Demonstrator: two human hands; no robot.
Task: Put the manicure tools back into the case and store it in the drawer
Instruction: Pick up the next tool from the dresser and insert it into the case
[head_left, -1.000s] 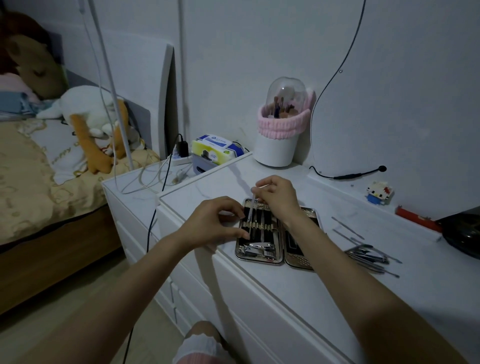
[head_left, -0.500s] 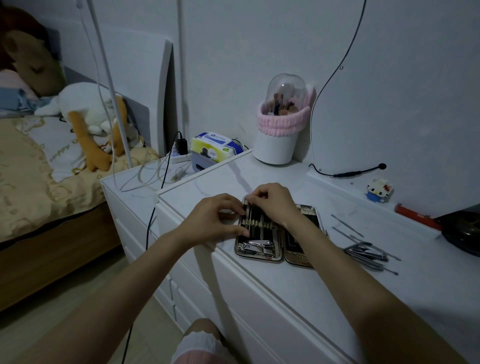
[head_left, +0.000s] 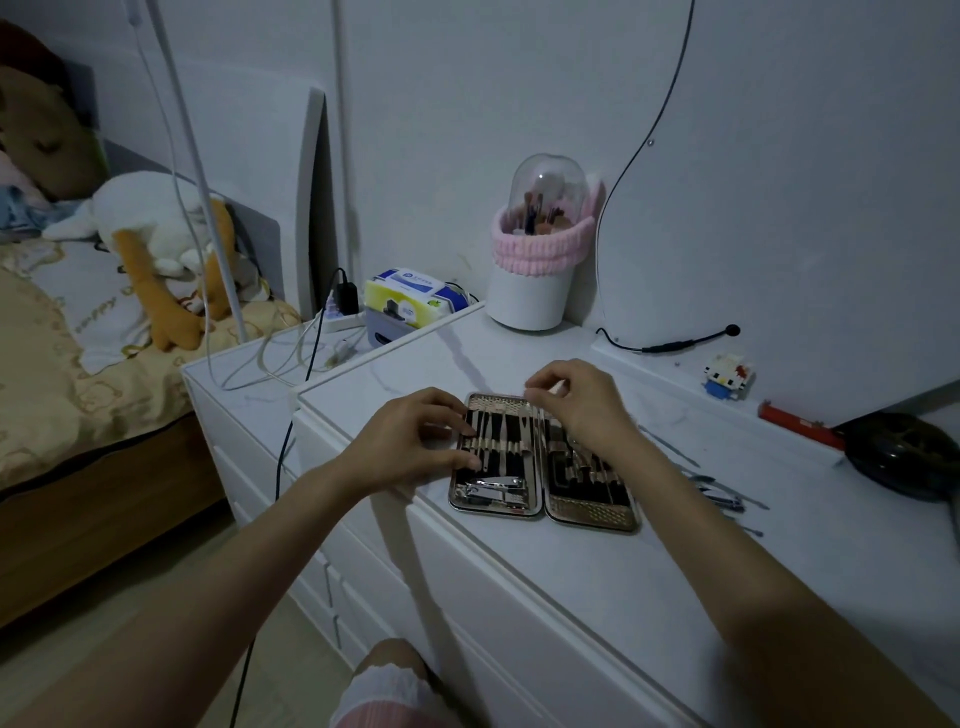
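Note:
The manicure case (head_left: 592, 512) lies open on the white dresser top (head_left: 597, 582). Its left half holds several slim metal tools in loops and nail clippers (head_left: 493, 488). My left hand (head_left: 410, 441) holds the case's left rim with curled thumb and fingertips. Over the far end of the right half hovers my right hand (head_left: 582, 405), fingers loosely curled, nothing seen in it. Several loose tools (head_left: 722, 493) lie to the right of the case, with one thin tool (head_left: 667, 446) apart from them. The drawer fronts (head_left: 467, 597) below are closed.
A domed brush holder (head_left: 535, 280) stands at the back against the wall. A toy figure (head_left: 727, 376), a red item (head_left: 795, 422) and a dark round object (head_left: 904, 457) lie at the right. A tissue box (head_left: 410, 296), cables and a bed are at the left.
My right hand slid a tool down into the left half's loops, let go, and moved right and up. My left hand stayed at the case's left rim.

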